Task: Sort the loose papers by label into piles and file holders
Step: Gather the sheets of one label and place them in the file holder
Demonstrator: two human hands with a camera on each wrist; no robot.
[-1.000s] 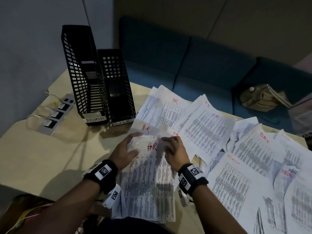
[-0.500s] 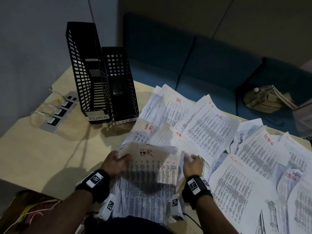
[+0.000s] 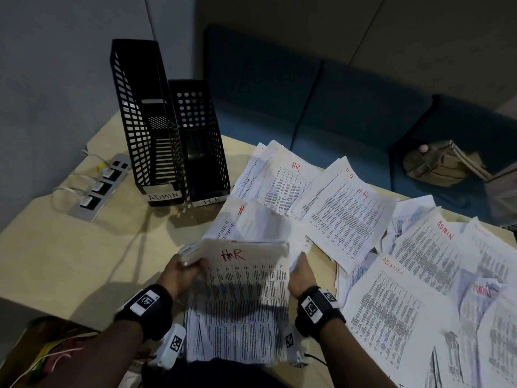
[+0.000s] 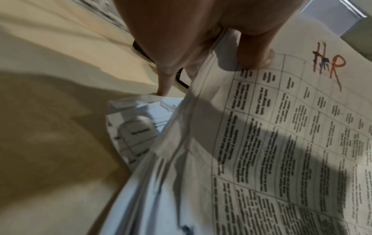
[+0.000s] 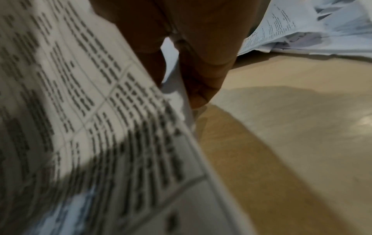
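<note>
A thick stack of printed sheets with "HR" in red on top (image 3: 237, 298) is lifted off the table near its front edge. My left hand (image 3: 183, 271) grips its left edge, thumb (image 4: 254, 52) on the top sheet, fingers under. My right hand (image 3: 300, 275) holds the right edge (image 5: 181, 89), thumb on top, fingers beneath. Two black mesh file holders stand at the back left, one labelled ADMIN (image 3: 142, 121), the other HR (image 3: 200, 141). Loose HR sheets (image 3: 344, 214) lie behind the stack, ADMIN sheets (image 3: 391, 306) to the right.
A grey power strip (image 3: 95, 191) with white cables lies left of the holders. A blue sofa (image 3: 321, 107) with a tan bag (image 3: 439, 163) runs behind the table. The wooden table (image 3: 70, 247) shows bare at the left.
Both hands have slid from the top of the HR stack to its side edges and raised it; the stack's top edge now stands off the table.
</note>
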